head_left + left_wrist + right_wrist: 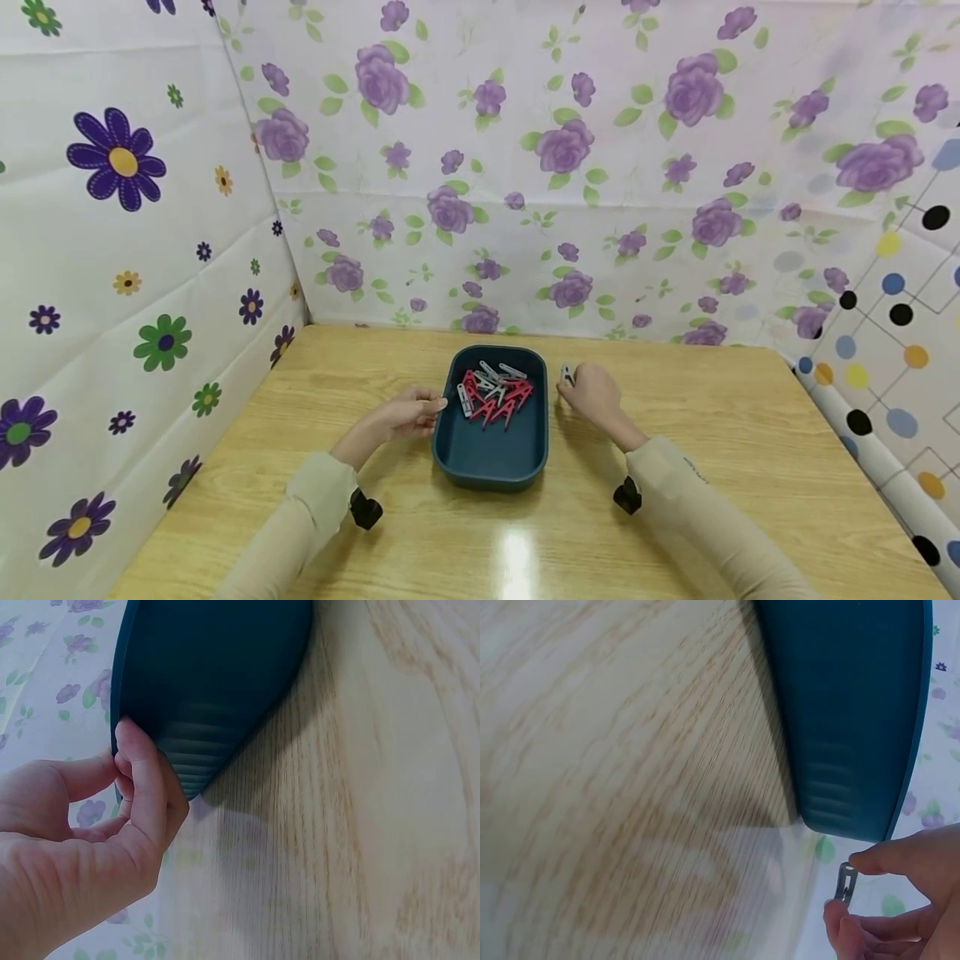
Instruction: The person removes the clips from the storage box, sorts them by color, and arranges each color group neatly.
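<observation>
A dark-teal, round-cornered plastic tub (pixel 491 452) is set on a wood-grain table (pixel 705 408), red and whitish-grey plastic clothespins (pixel 496 392) heaped in its far half. Its left rim is pinched by the left hand (pixel 405 412); a single grey clothespin (pixel 846 882) is held in the right hand's (pixel 596 394) pinch, just beside the tub's right side.

Head view looks forward and down; closer wrist views share the tub (pixel 491 454).

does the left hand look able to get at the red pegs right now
Probably yes: the left hand holds the open tub at its edge, and some red pegs lie uncovered inside. It would likely need to let go first.
</observation>
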